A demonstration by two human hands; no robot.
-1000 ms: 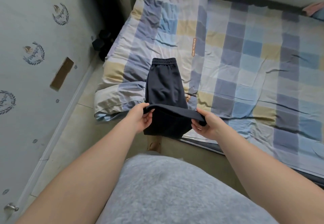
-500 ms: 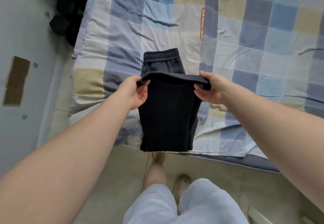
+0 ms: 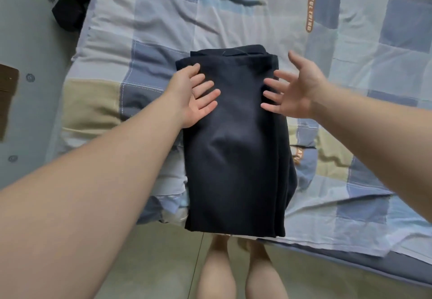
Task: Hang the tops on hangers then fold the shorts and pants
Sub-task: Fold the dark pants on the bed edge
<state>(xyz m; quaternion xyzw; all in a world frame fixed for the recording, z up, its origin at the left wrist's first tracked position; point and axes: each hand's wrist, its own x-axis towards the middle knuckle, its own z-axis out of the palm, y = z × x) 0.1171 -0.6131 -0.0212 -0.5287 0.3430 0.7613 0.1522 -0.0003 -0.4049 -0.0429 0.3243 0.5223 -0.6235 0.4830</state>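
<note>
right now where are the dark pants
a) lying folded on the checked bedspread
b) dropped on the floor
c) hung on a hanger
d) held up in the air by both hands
A: the dark pants lie folded on the checked bedspread, the left hand resting flat on them and the right hand open with spread fingers, gripping nothing.

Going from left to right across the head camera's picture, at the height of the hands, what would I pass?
brown wall patch → left hand → folded dark pants → right hand
</note>
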